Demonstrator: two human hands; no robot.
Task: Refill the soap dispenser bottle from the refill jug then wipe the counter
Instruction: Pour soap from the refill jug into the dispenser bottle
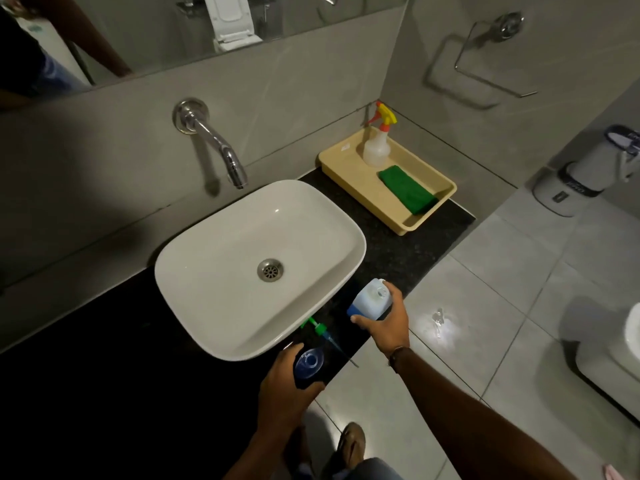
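My left hand (287,393) grips the soap dispenser bottle (309,362), a dark blue bottle with its neck uncapped, standing on the black counter (391,247) by the front edge. Its green pump head (320,328) with a thin tube lies on the counter beside the basin. My right hand (384,323) holds the refill jug (370,299), a translucent container with blue liquid and an uncapped mouth, upright just right of the basin. A folded green cloth (407,190) lies in the beige tray (349,181).
A white basin (221,271) sits on the counter under a chrome wall tap (214,143). A spray bottle (379,140) with a yellow trigger stands in the tray. Tiled floor (502,306) lies right of the counter, with a bin (581,171) farther back.
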